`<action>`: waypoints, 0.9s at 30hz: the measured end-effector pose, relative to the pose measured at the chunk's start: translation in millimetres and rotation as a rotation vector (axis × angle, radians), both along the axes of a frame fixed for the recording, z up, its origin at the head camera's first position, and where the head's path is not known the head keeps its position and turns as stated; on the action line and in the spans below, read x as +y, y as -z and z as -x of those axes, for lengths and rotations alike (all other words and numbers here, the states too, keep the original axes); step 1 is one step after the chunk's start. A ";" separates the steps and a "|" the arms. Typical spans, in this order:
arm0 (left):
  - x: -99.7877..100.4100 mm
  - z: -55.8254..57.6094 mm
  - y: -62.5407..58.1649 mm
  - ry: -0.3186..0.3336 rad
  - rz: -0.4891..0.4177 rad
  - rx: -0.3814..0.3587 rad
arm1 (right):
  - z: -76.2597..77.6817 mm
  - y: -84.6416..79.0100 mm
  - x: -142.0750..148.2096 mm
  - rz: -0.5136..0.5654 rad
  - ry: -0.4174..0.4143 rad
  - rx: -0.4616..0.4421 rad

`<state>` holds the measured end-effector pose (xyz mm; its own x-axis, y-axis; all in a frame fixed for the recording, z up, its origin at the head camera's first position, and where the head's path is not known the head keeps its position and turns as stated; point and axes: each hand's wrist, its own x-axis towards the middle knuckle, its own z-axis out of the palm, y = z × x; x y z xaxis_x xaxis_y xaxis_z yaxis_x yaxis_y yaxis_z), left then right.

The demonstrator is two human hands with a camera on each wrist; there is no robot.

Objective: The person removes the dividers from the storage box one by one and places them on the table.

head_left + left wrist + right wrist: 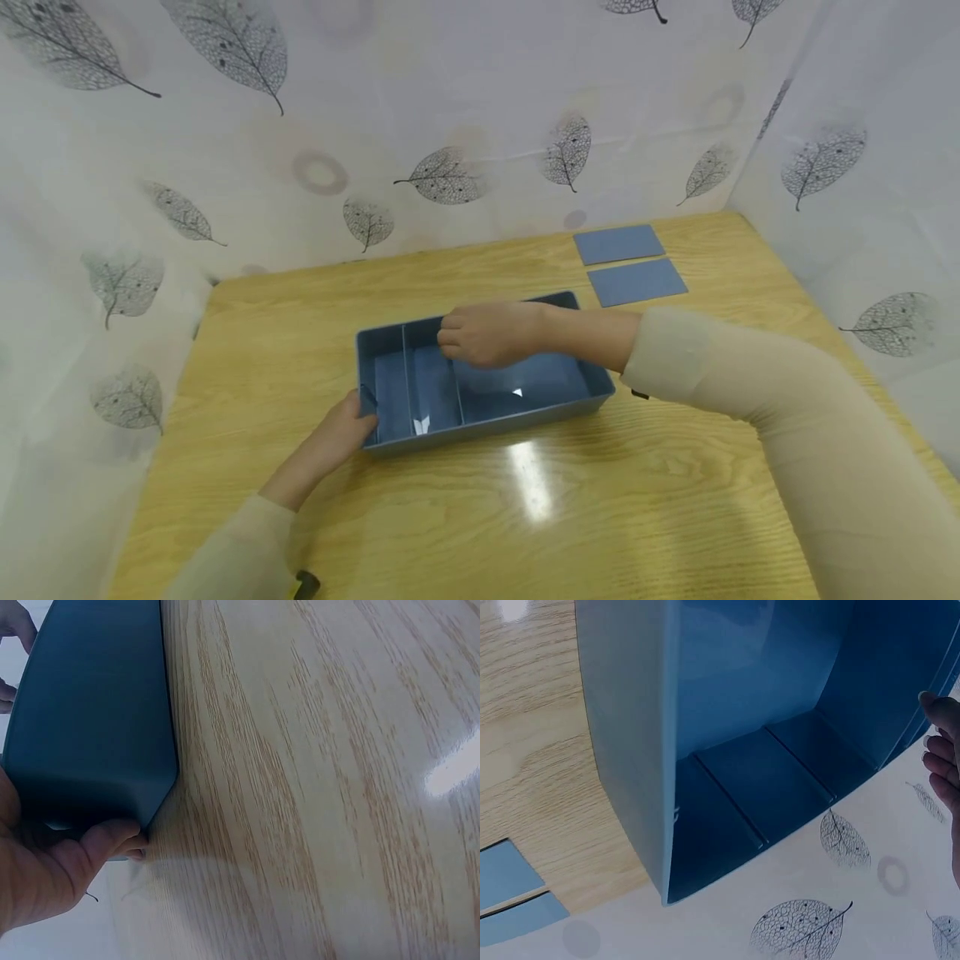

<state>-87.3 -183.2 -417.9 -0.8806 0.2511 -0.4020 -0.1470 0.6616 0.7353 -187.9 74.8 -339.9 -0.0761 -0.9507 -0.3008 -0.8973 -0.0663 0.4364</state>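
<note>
A blue rectangular box (487, 431) lies on the wooden table, split crosswise by thin upright dividers into a large right compartment and narrower left ones. My left hand (347, 432) grips the box's left end; in the left wrist view its thumb (112, 834) lies against the end wall. Over the box, my right hand (491, 335) reaches in from the right with curled fingers at the far part of the second divider (459, 398). In the right wrist view, the thumb (941, 711) overlaps that divider's edge, and the fingertips beyond it are partly hidden.
Two flat blue panels (637, 282) lie side by side on the table (285, 333) behind the box, to the right. Leaf-patterned sheeting (480, 108) rises along the back and both sides. Grooves (735, 799) run down the box's inner wall.
</note>
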 end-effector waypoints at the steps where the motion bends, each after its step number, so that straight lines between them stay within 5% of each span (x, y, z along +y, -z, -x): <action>1: -0.2 -0.2 0.3 -0.001 -0.002 0.001 | -0.4 1.5 -1.6 -0.004 -0.019 0.008; 7: 0.7 -0.1 0.5 -0.004 0.007 0.007 | -1.9 7.4 -6.5 -0.009 -0.108 0.045; 27: 2.0 0.0 -0.7 -0.033 0.000 0.018 | -3.5 28.5 -23.8 -0.103 -0.180 0.047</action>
<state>-87.3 -181.2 -417.2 -0.8954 0.2216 -0.3861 -0.1558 0.6564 0.7382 -184.4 50.9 -368.4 0.0762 -0.9146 -0.3972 -0.8456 -0.2704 0.4603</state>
